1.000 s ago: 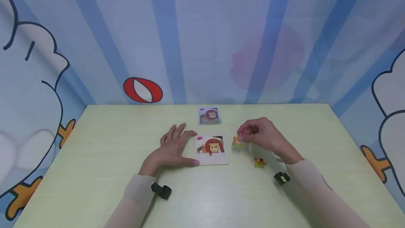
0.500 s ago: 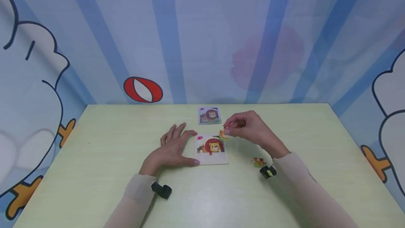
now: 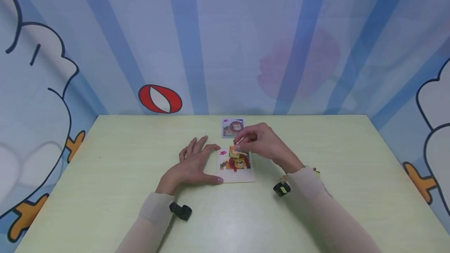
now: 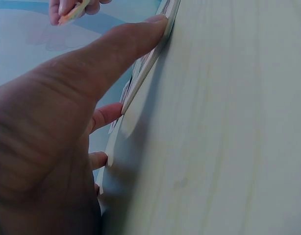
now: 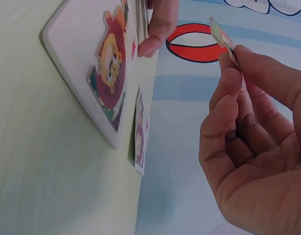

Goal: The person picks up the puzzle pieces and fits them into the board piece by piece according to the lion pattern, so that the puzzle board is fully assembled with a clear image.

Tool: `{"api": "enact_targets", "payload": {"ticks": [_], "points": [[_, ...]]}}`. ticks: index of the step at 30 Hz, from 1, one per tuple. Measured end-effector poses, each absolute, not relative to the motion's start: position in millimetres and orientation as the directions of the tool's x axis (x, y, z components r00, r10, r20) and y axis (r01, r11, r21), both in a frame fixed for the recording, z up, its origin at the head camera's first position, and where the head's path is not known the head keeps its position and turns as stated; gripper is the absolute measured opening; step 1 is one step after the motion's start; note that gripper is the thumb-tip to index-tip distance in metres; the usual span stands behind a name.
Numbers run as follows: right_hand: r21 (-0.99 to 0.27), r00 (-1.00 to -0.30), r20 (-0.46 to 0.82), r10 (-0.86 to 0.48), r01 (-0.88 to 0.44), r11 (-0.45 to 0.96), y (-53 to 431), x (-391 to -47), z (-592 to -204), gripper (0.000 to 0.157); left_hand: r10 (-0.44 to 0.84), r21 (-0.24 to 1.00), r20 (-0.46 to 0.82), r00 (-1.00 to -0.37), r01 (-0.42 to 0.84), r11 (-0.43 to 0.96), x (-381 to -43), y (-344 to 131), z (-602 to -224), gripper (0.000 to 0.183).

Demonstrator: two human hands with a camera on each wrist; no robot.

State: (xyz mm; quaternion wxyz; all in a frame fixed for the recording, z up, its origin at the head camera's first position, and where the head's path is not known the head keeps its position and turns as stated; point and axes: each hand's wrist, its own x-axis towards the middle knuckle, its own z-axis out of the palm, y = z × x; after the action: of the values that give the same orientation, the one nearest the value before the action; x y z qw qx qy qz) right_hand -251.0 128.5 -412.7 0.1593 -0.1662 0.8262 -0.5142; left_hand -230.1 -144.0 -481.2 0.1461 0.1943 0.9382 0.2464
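A white puzzle board (image 3: 242, 177) with a partly filled lion picture lies flat on the table. My left hand (image 3: 191, 166) rests at its left side with fingers spread. The thumb touches the near-left corner, and the index finger touches the far-left corner. Above the board, my right hand (image 3: 267, 144) pinches an orange and green jigsaw piece (image 3: 233, 152) between thumb and fingertips. In the right wrist view this piece (image 5: 221, 38) is tilted, raised clear of the board. The lower strip of the board shows bare white.
Behind the board lies a lion picture card (image 3: 227, 129), partly covered by the right hand. Bits of loose jigsaw pieces (image 3: 317, 172) show around the right sleeve, which mostly hides them. A striped cloth backdrop (image 3: 232, 42) rises at the table's far edge.
My right hand has carried the jigsaw piece leftward from beside the board to over its upper part. The right sleeve now covers most of the loose pieces. My left hand has stayed in place.
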Motion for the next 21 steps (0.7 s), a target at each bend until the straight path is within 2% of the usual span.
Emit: {"api": "enact_targets", "payload": {"ticks": [6,21], "points": [[-0.908,-0.879,-0.131,-0.459,-0.08,0.412,118,-252,-421,0.016,0.442,0.524,-0.167,-0.881,0.3,0.797,-229,-144,-481,0.096],[-0.852,-0.845,-0.243,-0.477,-0.05,0.522,100,-254,-437,0.006,0.443,0.534,-0.179,-0.878,0.292,0.794,-229,-144,-480,0.096]]}}
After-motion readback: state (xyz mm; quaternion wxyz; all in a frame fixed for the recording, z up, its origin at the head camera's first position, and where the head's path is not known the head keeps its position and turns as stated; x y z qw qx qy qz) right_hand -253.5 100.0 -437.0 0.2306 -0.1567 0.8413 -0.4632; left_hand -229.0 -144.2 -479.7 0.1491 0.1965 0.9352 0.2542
